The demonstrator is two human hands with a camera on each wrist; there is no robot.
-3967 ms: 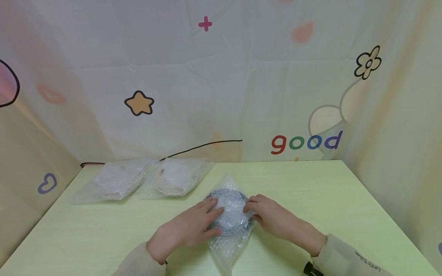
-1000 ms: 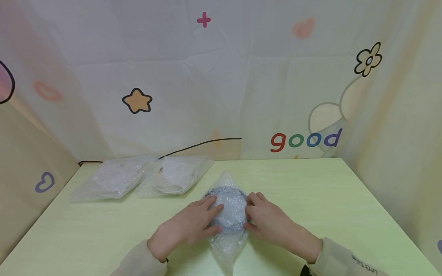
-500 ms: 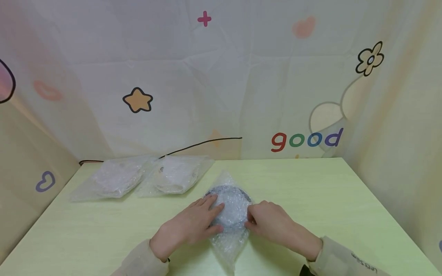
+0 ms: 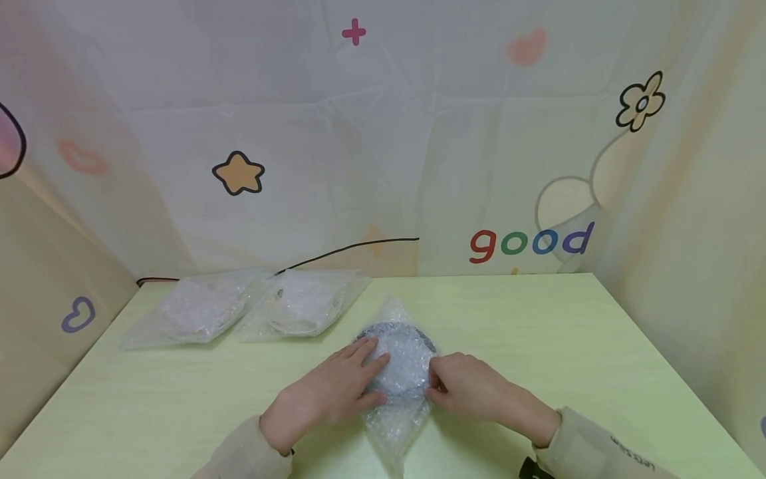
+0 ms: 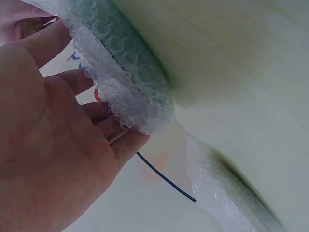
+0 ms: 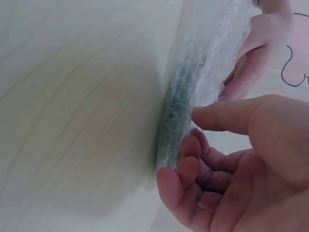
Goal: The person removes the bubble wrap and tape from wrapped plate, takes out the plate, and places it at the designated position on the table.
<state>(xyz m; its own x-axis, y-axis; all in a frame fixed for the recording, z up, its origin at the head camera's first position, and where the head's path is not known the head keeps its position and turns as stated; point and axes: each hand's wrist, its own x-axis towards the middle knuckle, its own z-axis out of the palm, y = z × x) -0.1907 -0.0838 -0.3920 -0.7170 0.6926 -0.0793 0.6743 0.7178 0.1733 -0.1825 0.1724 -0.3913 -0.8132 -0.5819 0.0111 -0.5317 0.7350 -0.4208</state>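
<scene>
Bubble-wrapped bundle (image 4: 403,366) lies flat on the pale green table (image 4: 538,326), lower centre of the frame, pointed ends of wrap toward top and bottom; a dark curved rim shows through (contents otherwise too blurred to name). Left hand (image 4: 328,392) rests on its left side, fingers apart and fairly straight, touching rather than gripping; in the left wrist view the fingers meet the wrap's edge. Right hand (image 4: 479,387) at the bundle's right side: fingers curled in, thumb tip against the wrap, apparently pinching its edge, though how much film lies between the fingertips is hard to see. Change over the last few seconds: right fingers have drawn in tighter and sit slightly lower along that edge; left hand and bundle hardly shifted. Reading: left steadies, right works the edge; wrap looks unopened, so little progress yet. Two more bubble-wrap packets, one left (image 4: 206,309) and one right (image 4: 308,303), lie at centre left, before the printed curtain (image 4: 335,146).
</scene>
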